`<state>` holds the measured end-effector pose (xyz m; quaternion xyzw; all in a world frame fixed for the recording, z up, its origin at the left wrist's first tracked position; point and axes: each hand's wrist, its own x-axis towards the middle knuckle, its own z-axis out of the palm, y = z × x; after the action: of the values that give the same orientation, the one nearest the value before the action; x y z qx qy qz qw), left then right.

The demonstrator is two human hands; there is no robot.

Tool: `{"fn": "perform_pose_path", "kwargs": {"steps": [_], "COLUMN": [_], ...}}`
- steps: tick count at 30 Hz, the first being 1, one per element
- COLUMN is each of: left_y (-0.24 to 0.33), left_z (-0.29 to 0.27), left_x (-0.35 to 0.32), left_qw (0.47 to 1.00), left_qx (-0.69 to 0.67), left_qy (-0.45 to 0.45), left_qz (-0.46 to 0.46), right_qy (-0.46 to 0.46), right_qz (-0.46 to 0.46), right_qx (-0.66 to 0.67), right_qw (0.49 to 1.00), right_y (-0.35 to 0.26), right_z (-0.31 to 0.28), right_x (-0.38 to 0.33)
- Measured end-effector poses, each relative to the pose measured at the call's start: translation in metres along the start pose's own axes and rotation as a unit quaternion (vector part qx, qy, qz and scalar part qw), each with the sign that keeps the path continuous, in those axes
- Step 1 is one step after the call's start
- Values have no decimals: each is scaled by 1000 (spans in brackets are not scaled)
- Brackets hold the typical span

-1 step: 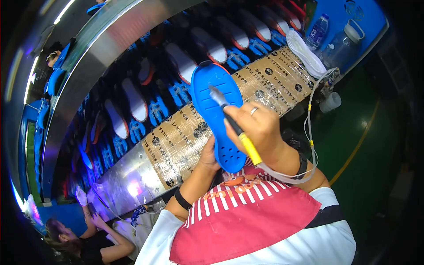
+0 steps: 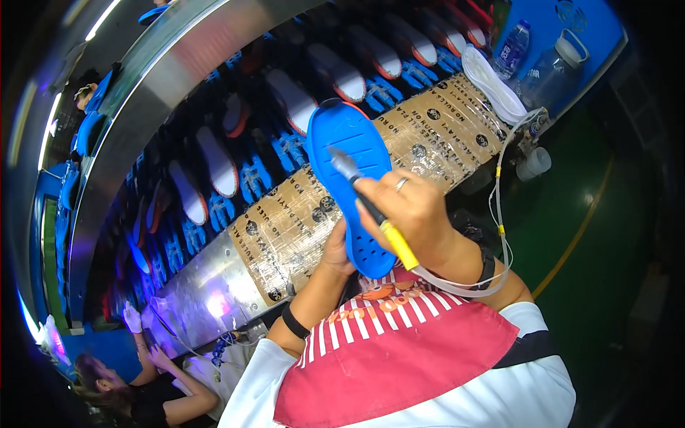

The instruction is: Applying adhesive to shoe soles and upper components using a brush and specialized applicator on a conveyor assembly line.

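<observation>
In front of me is a blue shoe sole, its long inner face with grooves at the wide end and small holes at the heel. My left hand grips it by the edge near the heel, with most of its fingers hidden behind the sole. My right hand, a ring on one finger, is closed around a brush with a black and yellow handle. The pale bristles rest on or just over the grooved part. From the handle's end runs a clear tube past my right wrist.
Ahead stands a rack of shoe parts with white soles and blue holders. A taped cardboard ledge runs along it. White soles, a bottle and a jug stand at right. Another person works at lower left.
The brush and my right hand have shifted slightly left and down across the sole. My left hand and the sole have barely moved.
</observation>
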<state>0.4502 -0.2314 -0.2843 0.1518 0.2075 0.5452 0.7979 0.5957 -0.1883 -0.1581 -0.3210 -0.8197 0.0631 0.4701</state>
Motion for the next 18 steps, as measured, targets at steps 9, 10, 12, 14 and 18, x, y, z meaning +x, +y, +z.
{"fn": "perform_pose_path", "kwargs": {"steps": [9,10,12,14,18], "left_y": [12,14,12,12,18], "left_z": [2,5,-3,-11,-11], "left_x": [5,4,6,8,16], "left_qw": [997,998,998,995,994], "left_qx": [16,43,30,30,-65], "left_qy": [-58,-5,15,28,-58], "left_qz": [57,54,60,92,62], "right_qy": [-27,3,0,-10,-74], "right_qz": [31,52,30,-7,-24], "right_qx": [241,201,167,175,251], "right_qw": [970,978,986,985,965], "right_y": [7,7,9,1,0], "right_z": [-15,-10,4,12,9], "right_x": [-3,-8,-21,-26,-28]}}
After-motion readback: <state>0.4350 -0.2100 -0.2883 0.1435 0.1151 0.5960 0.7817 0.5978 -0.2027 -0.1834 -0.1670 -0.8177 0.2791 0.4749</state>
